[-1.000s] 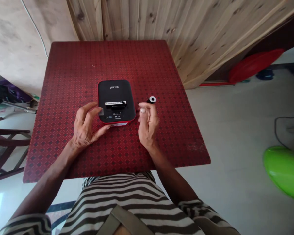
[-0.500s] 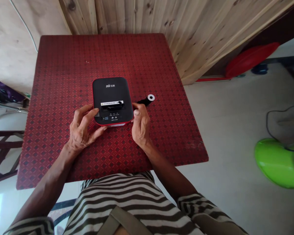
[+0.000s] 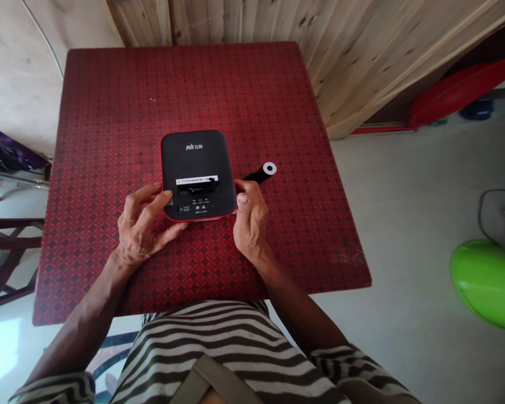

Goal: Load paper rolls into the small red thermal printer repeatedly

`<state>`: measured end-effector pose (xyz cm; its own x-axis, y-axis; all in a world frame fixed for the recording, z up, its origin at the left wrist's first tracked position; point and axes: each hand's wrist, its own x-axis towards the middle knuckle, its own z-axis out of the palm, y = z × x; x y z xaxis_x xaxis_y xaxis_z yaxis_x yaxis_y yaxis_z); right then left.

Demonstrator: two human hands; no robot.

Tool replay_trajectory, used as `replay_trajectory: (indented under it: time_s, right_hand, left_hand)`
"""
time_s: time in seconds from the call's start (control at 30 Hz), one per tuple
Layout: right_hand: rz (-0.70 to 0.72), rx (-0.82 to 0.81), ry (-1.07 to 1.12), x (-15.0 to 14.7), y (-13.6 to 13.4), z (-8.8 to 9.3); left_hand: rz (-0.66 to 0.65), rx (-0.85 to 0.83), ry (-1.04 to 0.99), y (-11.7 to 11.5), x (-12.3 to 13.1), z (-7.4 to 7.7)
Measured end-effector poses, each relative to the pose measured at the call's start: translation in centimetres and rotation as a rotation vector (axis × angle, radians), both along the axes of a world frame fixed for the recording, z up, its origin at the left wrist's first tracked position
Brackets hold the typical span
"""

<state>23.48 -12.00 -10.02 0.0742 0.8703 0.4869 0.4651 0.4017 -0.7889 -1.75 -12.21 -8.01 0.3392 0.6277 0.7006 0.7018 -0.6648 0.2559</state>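
Observation:
A black receipt printer (image 3: pixel 197 160) with a red rim, white lettering and a dark slot is at the middle of the red patterned table (image 3: pixel 109 101). My left hand (image 3: pixel 141 224) grips its near left corner, with fingertips on the top edge and the thumb along the front. At its right side, my right hand (image 3: pixel 251 219) holds the edge with curled fingers, partly hidden, and the thumb upright. Just beyond that hand lies a small black roll (image 3: pixel 261 172) with a white end and a dark core. Whether the printer's base fully rests on the table, I cannot tell.
A plank wall (image 3: pixel 252 22) stands behind the table. On the floor to the right is a green plastic thing (image 3: pixel 483 283), with a red rounded object (image 3: pixel 463 90) farther back. A dark wooden chair (image 3: pixel 12 252) stands at the left.
The view has shifted slightly. Less of the pale face under the printer's front edge shows now. Both hands keep the same hold, and the roll lies where it was.

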Motion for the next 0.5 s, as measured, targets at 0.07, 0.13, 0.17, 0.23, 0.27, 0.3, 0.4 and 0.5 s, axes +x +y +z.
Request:
replay_trajectory:
  time_s: [0.07,0.13,0.17,0.23,0.27,0.3,0.4,0.5]
  right_hand:
    - [0.002,0.002,0.001,0.04,0.00,0.04]
    - [0.004,0.007,0.002,0.06,0.02,0.07]
    - [0.003,0.009,0.000,0.06,0.03,0.09]
    - [0.005,0.005,0.003,0.07,0.04,0.17]
    - [0.006,-0.002,0.004,0.08,0.03,0.21]
    - [0.007,-0.009,0.003,0.10,0.02,0.26]
    - [0.005,-0.026,-0.013,0.18,-0.02,0.38]
    - [0.009,-0.039,-0.026,0.26,-0.06,0.43]
  left_hand:
    - [0.003,0.006,0.009,0.04,0.08,0.16]
    - [0.017,0.015,0.024,0.03,0.09,0.32]
    - [0.024,0.017,0.029,0.00,0.09,0.39]
    - [0.033,0.014,0.036,-0.10,0.08,0.52]
    - [0.032,0.012,0.035,-0.15,0.09,0.57]
    - [0.030,0.012,0.033,-0.21,0.10,0.61]
    - [0.031,0.013,0.027,-0.33,0.18,0.68]
    - [0.040,0.014,0.028,-0.37,0.24,0.72]
